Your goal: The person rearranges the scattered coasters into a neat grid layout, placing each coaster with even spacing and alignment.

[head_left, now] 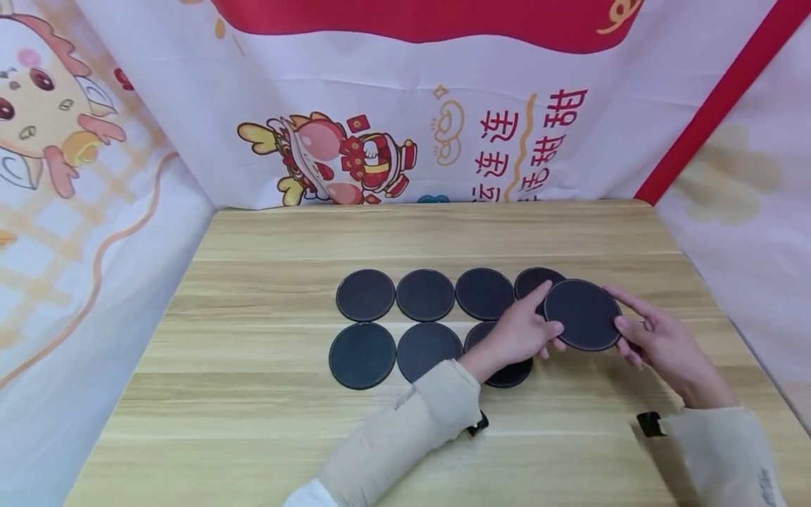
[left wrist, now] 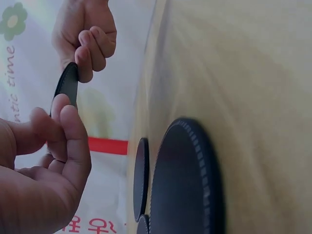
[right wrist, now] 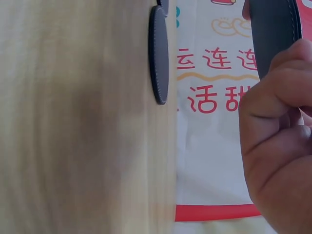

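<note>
A round black coaster with a stitched edge is held up off the table between both hands. My left hand pinches its left edge, and my right hand pinches the right edge. In the left wrist view the same coaster appears nearly edge-on, with the left hand below it. The right wrist view shows the right hand gripping the coaster from beneath. On the table, several matching coasters lie flat in two rows, such as the back-left coaster; the left arm partly covers the front row.
The coasters rest on a wood-grain table. A printed white cloth with red lettering hangs behind it, and more cloth lines the sides. Dark objects show at the sleeve ends.
</note>
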### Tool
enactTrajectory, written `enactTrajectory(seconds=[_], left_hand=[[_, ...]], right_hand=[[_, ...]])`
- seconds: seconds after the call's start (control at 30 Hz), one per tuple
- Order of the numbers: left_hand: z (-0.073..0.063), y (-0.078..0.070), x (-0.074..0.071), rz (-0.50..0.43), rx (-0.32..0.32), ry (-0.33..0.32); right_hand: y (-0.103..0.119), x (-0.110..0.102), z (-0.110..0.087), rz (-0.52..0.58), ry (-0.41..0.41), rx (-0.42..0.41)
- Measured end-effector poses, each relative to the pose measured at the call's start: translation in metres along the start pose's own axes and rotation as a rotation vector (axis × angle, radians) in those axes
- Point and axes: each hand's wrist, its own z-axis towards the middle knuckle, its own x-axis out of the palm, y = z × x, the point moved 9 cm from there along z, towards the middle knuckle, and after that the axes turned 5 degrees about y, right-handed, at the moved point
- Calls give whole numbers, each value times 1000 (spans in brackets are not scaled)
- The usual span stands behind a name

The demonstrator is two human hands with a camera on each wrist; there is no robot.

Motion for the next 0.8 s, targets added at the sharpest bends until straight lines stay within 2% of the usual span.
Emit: enactTrajectory(seconds=[0.13,0.27,0.5,0.8], left_hand=[[-4,10,10,26,-49,4],[-8,17,14,69,-90,-7],[-16,30,16,205,-188,-6],[-11,38,17,434,-176,-35]], right_hand=[[-12,-1,-6,-67,15,42],[-23,1,-10,-86,32,76],[-37,4,-13,-163,52,101],[-44,2,-12,-227,43,111]])
